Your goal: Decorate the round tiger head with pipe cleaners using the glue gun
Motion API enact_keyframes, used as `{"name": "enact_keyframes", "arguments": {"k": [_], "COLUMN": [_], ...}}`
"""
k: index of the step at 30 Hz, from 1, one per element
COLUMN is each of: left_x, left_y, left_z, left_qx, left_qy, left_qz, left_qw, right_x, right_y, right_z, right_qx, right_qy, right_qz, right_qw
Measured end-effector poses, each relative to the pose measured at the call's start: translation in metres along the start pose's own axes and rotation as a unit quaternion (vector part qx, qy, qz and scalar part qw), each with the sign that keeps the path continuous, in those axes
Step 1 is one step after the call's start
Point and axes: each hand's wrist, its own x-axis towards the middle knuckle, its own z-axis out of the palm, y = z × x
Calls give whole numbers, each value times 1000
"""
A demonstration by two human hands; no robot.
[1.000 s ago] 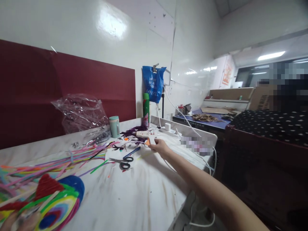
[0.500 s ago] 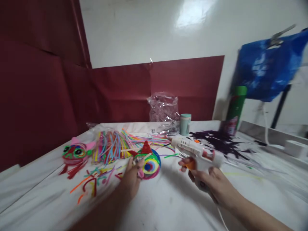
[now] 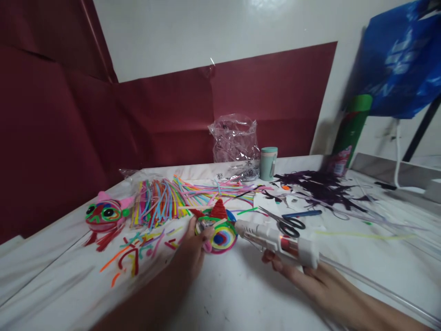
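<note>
Now the gluing step is in hand: the right hand (image 3: 303, 271) grips the glue gun (image 3: 275, 239), nozzle at the swirled disc (image 3: 220, 232) (pinched by the left hand (image 3: 193, 250) on the table (image 3: 241, 294)). Next needs a steady squeeze.

on the surface (image 3: 241, 299), the disc craft (image 3: 218, 234) lay left of the glue gun (image 3: 275, 240); scissors (image 3: 287, 223) behind the gun, pipe cleaners (image 3: 165, 204) behind-left.
</note>
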Motion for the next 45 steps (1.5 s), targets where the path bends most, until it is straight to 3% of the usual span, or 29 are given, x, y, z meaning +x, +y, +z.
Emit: {"name": "enact_keyframes", "arguments": {"k": [12,20,25,45], "left_x": [0,-4,-5,-4], "left_y": [-3,2,3,6], "left_z": [-4,2,2,2], "left_qx": [1,4,2,-14], "left_qy": [-68,-54,-68,-32], "left_qz": [15,3,10,10], "left_qw": [998,999,998,999], "right_x": [-1,0,0,-2], "right_y": [4,-2,-6,-4], "right_z": [2,-2,-3,-3], "right_qx": [-25,-52,-60,-59], "right_qy": [5,-14,-9,8], "right_qz": [-32,-24,-28,-41], "right_qw": [999,998,998,997]}}
